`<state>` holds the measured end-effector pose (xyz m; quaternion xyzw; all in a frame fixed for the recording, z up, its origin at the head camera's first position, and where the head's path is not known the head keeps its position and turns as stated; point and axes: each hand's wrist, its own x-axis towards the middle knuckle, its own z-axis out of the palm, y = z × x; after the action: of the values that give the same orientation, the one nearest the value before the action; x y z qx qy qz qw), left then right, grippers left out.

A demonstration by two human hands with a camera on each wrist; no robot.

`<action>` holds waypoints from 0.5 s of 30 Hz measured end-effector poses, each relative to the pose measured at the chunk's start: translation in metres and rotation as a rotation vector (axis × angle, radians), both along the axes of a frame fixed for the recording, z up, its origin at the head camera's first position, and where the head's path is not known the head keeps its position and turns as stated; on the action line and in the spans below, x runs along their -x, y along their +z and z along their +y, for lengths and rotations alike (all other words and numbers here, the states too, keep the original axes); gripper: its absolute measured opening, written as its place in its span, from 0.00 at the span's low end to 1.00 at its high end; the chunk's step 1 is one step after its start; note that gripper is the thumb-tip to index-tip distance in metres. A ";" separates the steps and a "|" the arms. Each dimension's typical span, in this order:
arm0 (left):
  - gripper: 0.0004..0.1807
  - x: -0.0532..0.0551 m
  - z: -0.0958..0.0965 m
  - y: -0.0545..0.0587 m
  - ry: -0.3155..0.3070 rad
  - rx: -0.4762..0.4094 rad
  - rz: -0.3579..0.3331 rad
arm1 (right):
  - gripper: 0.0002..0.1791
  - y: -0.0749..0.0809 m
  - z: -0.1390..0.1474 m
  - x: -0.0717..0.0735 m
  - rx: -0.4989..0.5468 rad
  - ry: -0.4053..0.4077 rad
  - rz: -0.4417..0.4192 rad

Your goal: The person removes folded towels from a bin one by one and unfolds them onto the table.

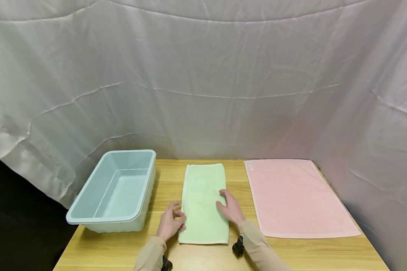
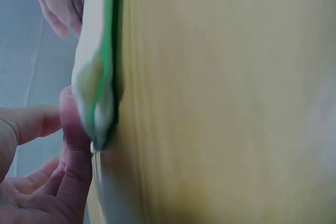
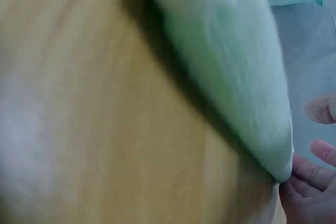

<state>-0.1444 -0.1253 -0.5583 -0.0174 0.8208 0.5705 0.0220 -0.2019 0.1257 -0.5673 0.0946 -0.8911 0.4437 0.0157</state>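
Note:
A light green towel [image 1: 204, 210], folded into a long rectangle, lies flat on the wooden table between my two hands. My left hand [image 1: 170, 223] is at its near left edge, fingers bent loosely. In the left wrist view, a fingertip touches the side of the folded towel [image 2: 93, 82], and the thumb stands apart. My right hand [image 1: 232, 209] is over the right edge, thumb and forefinger spread. Close up in the right wrist view, the lower fingers [image 3: 310, 174] touch the end of the towel's edge [image 3: 231, 72].
On the left stands a pale blue plastic tub [image 1: 129, 194] with nothing in it. A pink towel [image 1: 300, 199] is spread flat on the right, a small tag at its corner. Grey curtain [image 1: 203, 75] hangs behind the wooden table [image 1: 169, 180] and along its right side.

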 end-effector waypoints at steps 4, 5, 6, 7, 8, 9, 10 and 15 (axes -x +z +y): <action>0.28 -0.003 0.002 0.000 -0.020 -0.017 0.003 | 0.25 0.002 0.000 0.000 0.001 0.020 0.021; 0.28 -0.003 0.002 0.000 -0.020 -0.023 0.004 | 0.25 0.003 -0.001 -0.001 -0.002 0.027 0.038; 0.28 -0.004 0.002 0.000 -0.015 -0.032 0.004 | 0.24 0.004 -0.003 -0.003 -0.007 0.034 0.057; 0.27 -0.004 0.001 0.000 -0.004 -0.038 0.004 | 0.24 0.005 -0.006 -0.005 -0.007 0.041 0.078; 0.27 -0.003 0.000 0.000 0.010 -0.041 0.006 | 0.23 0.006 -0.009 -0.008 -0.011 0.046 0.095; 0.27 -0.003 -0.001 -0.001 0.027 -0.049 0.006 | 0.22 0.007 -0.013 -0.010 -0.006 0.055 0.112; 0.26 -0.003 -0.002 0.000 0.047 -0.054 0.005 | 0.21 0.008 -0.018 -0.012 0.006 0.063 0.120; 0.23 0.000 -0.006 0.001 0.137 -0.081 0.019 | 0.16 0.010 -0.043 -0.018 0.114 0.123 0.078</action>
<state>-0.1439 -0.1315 -0.5577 -0.0675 0.7941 0.6036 -0.0241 -0.1837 0.0827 -0.5573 0.1652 -0.8556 0.4897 0.0287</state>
